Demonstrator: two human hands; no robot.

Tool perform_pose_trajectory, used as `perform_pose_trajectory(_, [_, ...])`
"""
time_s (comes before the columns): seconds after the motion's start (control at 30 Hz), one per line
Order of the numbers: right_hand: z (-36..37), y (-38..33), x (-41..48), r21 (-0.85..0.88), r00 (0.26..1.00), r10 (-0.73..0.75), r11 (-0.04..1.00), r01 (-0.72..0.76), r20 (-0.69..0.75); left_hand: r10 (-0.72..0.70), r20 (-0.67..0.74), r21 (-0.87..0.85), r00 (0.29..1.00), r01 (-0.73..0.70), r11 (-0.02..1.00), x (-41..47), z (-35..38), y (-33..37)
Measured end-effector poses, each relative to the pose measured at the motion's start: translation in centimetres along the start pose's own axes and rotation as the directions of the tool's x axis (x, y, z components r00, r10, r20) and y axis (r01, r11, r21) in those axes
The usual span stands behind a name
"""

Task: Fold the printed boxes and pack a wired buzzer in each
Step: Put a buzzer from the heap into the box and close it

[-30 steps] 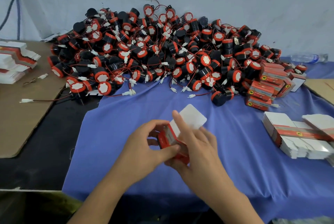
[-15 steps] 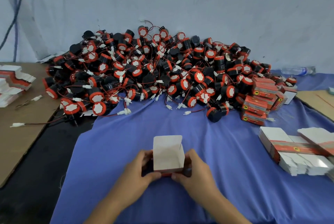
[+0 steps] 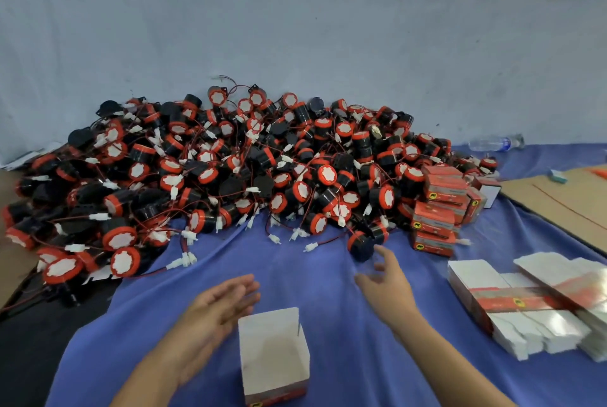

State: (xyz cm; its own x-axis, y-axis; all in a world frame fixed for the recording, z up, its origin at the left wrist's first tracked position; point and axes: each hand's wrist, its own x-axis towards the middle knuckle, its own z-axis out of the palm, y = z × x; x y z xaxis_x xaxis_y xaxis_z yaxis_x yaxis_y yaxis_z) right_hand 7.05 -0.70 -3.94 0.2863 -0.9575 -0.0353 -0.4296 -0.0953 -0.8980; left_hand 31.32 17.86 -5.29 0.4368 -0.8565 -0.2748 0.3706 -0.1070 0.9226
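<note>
We note open box point(image 3: 274, 354) upright on blue cloth point(image 3: 345, 357), close before us, mouth up; we judge it set so for filling. Just beside it left hand point(image 3: 220, 305), fingers straight, holding nothing. Farther out right hand point(image 3: 384, 282), fingers spread, empty, blurred, near black-and-red buzzer point(image 3: 361, 245) at edge of pile point(image 3: 230, 176); we read reach. Beyond: packed boxes point(image 3: 437, 209), flat blanks point(image 3: 525, 305); yellow emblem visible, writing unreadable.

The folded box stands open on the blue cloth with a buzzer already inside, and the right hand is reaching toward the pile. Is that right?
Not quite: the head view shows the box empty, only its white inside. It does stand open on the blue cloth, and the right hand reaches toward the pile of buzzers.
</note>
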Motion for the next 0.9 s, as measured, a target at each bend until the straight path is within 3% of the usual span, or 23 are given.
perform_pose_trajectory(0.1, [0.7, -0.1, 3.1, -0.021, 0.992, -0.095, 0.995, 0.093, -0.086, -0.092, 0.125, 0.013, 0.988, 0.092, 0.996, 3.9, 2.3, 0.8])
perform_pose_trajectory(0.27, [2.9, 1.4, 6.3, -0.072, 0.975, -0.115, 0.992, 0.103, -0.191, -0.137, 0.306, 0.111, 0.942, 0.107, 0.988, 9.4, 7.5, 1.7])
perform_pose_trajectory(0.37, [4.1, 2.8, 5.9, -0.058, 0.940, -0.224, 0.975, 0.216, -0.257, -0.122, 0.370, 0.211, 0.921, 0.045, 0.977, 11.6, 10.9, 1.1])
perform_pose_trajectory(0.5, [3.8, 3.6, 5.7, 0.009, 0.916, -0.295, 0.951, 0.309, -0.272, 0.005, 0.423, 0.358, 0.906, -0.172, 0.918, 12.8, 13.1, -0.2])
perform_pose_trajectory(0.57, [3.8, 3.2, 5.3, -0.044, 0.904, -0.370, 0.928, 0.369, -0.215, 0.043, 0.372, 0.350, 0.927, -0.183, 0.919, 12.7, 12.5, -0.3])
perform_pose_trajectory(0.63, [4.2, 2.5, 4.6, -0.085, 0.887, -0.459, 0.887, 0.453, -0.058, 0.052, 0.318, 0.302, 0.947, -0.153, 0.941, 12.3, 11.0, 0.0])
perform_pose_trajectory(0.73, [4.4, 1.4, 3.3, 0.087, 0.890, -0.449, 0.893, 0.442, 0.082, 0.022, 0.330, 0.203, 0.944, -0.093, 0.975, 10.6, 8.6, 1.1])
perform_pose_trajectory(0.9, [4.0, -2.6, 0.2, 0.385, 0.918, -0.362, 0.879, 0.280, 0.160, 0.031, 0.271, 0.205, 0.962, -0.089, 0.975, 6.7, 5.6, 4.0])
